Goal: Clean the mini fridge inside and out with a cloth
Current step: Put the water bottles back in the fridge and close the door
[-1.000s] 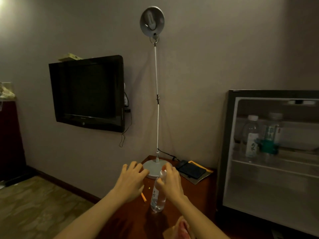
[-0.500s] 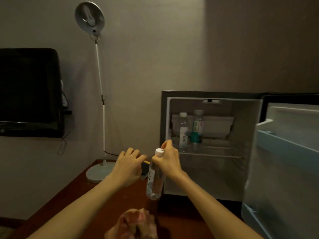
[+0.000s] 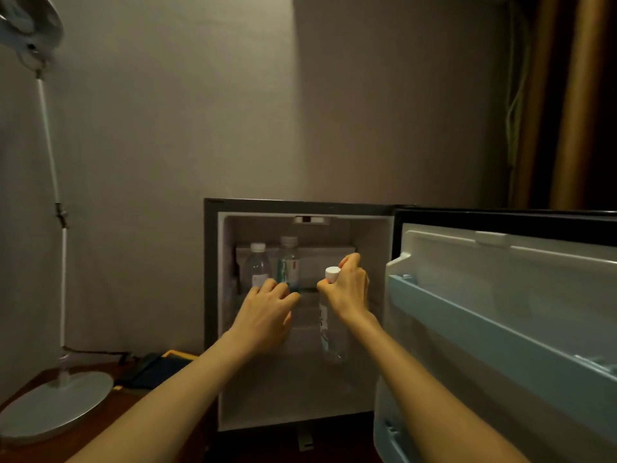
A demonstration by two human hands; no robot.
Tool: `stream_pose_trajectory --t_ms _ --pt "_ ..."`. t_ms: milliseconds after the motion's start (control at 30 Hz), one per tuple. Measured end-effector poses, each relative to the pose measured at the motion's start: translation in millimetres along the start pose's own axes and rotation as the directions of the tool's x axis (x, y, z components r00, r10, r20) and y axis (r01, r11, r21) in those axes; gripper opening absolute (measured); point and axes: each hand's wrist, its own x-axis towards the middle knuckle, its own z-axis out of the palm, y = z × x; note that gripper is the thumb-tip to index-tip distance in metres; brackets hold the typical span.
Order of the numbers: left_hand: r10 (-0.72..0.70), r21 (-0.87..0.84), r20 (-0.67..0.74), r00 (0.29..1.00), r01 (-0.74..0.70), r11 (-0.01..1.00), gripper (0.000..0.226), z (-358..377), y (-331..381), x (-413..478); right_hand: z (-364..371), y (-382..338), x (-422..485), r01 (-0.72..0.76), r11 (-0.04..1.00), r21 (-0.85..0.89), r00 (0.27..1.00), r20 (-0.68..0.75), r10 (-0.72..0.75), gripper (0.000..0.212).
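The fridge [image 3: 211, 295] stands open, its door [image 3: 500, 329] swung right, two bottles [image 3: 257, 267] on the far shelf. The right hand [image 3: 350, 292] grips a third bottle [image 3: 332, 342] by the neck at the opening. The left hand [image 3: 267, 315], loosely curled, seems empty. No cloth shows, so wiping likely hasn't begun.

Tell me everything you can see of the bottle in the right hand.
The bottle is clear plastic with a white screw cap and a pale printed label down its side. It hangs roughly upright before the open fridge, its base resting on nothing. The right hand grips it round the neck just under the cap; nothing else touches it. How full it is cannot be told.
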Motion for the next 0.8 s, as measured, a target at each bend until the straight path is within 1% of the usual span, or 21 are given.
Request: stream_pose_trajectory --t_ms 167,233,367,433,533,567,633,700,767,800 --pt "0.026 -0.043 -0.041 0.999 -0.028 0.999 0.04 10.4 5.6 27.9 4.5 4.3 35.4 -0.048 0.998 0.046 0.991 -0.121 0.054 0.043" --pt "0.017 -0.057 -0.034 0.999 -0.019 0.998 0.04 16.5 3.8 32.9 10.0 3.2 47.9 -0.057 0.997 0.057 0.988 -0.141 0.064 0.043" --pt "-0.014 -0.059 0.004 1.0 0.014 0.998 0.044 22.5 -4.2 38.0 29.1 4.1 71.7 -0.072 0.993 0.095 0.987 -0.136 0.085 0.04" --pt "-0.035 -0.056 0.029 0.999 0.036 0.998 0.042 23.4 -11.1 38.4 37.5 5.5 80.7 -0.076 0.993 0.089 0.992 -0.098 0.085 0.042" --pt "-0.035 -0.074 0.039 0.999 0.038 0.997 0.037 29.4 -20.3 35.3 51.8 14.0 88.3 -0.1 0.989 0.106 0.993 -0.048 0.105 0.027" --pt "-0.031 -0.086 0.036 0.999 0.034 0.996 0.038 32.3 -23.5 34.0 58.3 18.2 90.2 -0.117 0.987 0.108 0.991 -0.051 0.123 0.029" --pt "-0.028 -0.11 0.044 0.999 0.033 0.993 0.04 36.1 -27.5 32.1 68.0 22.4 94.3 -0.131 0.986 0.103 0.989 -0.049 0.137 0.046" --pt "-0.04 -0.117 0.054 0.998 0.046 0.992 0.042 41.0 -28.5 30.0 69.6 19.2 95.5 -0.151 0.984 0.097 0.988 -0.024 0.154 0.051" --pt "-0.041 -0.102 0.035 0.999 0.045 0.994 0.043 46.6 -27.4 25.9 65.6 14.3 94.0 -0.172 0.984 0.043 0.985 0.001 0.173 0.054" --pt "-0.039 -0.1 0.019 0.999 0.04 0.994 0.042 48.7 -26.8 23.7 65.4 15.2 94.1 -0.16 0.987 -0.028 0.987 0.011 0.161 0.059"
